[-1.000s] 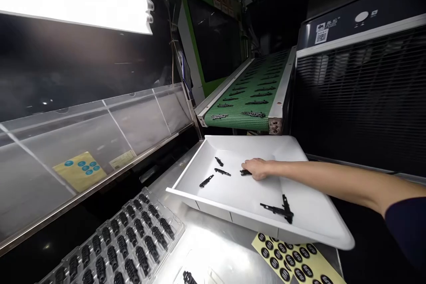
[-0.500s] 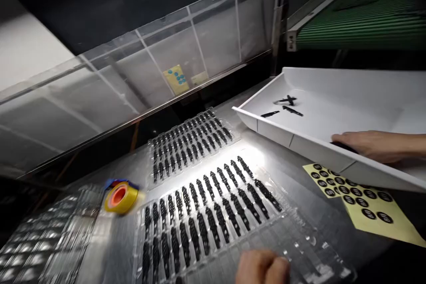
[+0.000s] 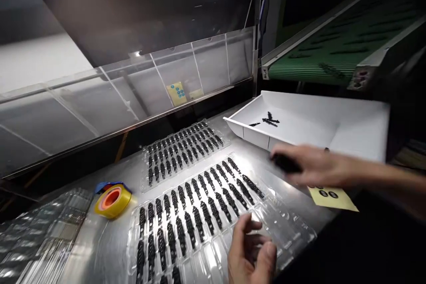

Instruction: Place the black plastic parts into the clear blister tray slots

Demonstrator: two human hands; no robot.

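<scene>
My right hand (image 3: 313, 166) is out past the near edge of the white bin (image 3: 353, 111), its fingers closed around a small black part (image 3: 286, 163); motion blurs it, and I cannot tell whether it is one piece or several. Over the near clear plastic tray (image 3: 286, 222), my left hand (image 3: 249, 253) has its fingers curled but apart, with nothing in them. Rows of slim black ridged parts (image 3: 199, 222) fill much of this tray's slots. Bare slots show around my left hand and to its right. A few loose black parts (image 3: 270, 120) lie inside the bin.
Behind the near tray lies another clear tray (image 3: 143, 184) filled with black parts. A yellow tape roll (image 3: 121, 202) sits left, beside stacked clear trays (image 3: 40, 230). A yellow sticker sheet (image 3: 336, 199) lies under my right forearm. A green conveyor (image 3: 313, 62) carries dark pieces behind the bin.
My right hand has come out of the white bin toward the near tray, carrying something black. My left hand has risen further into view and its fingers have spread. The camera view has shifted.
</scene>
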